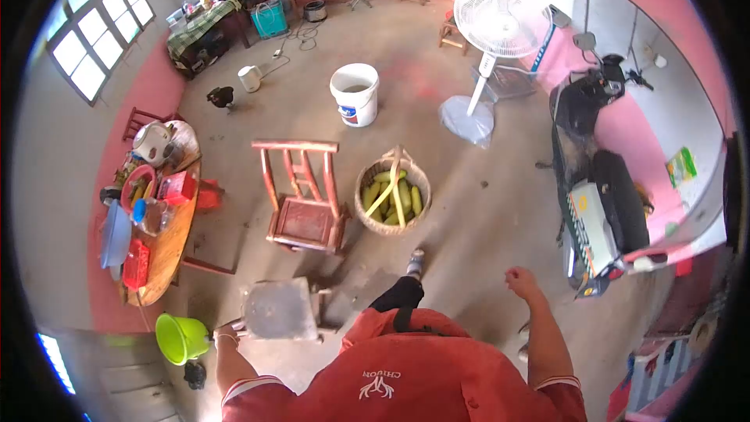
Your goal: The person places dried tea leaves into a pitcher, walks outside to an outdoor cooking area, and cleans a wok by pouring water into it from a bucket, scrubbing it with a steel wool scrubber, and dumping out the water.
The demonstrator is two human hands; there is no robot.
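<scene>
Shirt [414, 371] — left hand [225, 332] (near green bucket [180, 341]).

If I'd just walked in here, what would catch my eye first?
Probably the woven basket of long yellow-green vegetables near the picture's centre, just right of a red wooden chair. Next, perhaps the lime-green bucket at lower left, beside the person's left hand, and the parked scooter on the right.

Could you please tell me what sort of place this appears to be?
Probably a multi-use room in a home, judging by the crowded, rounded wooden table, the tall white pedestal fan, and the black motor scooter parked indoors.
</scene>
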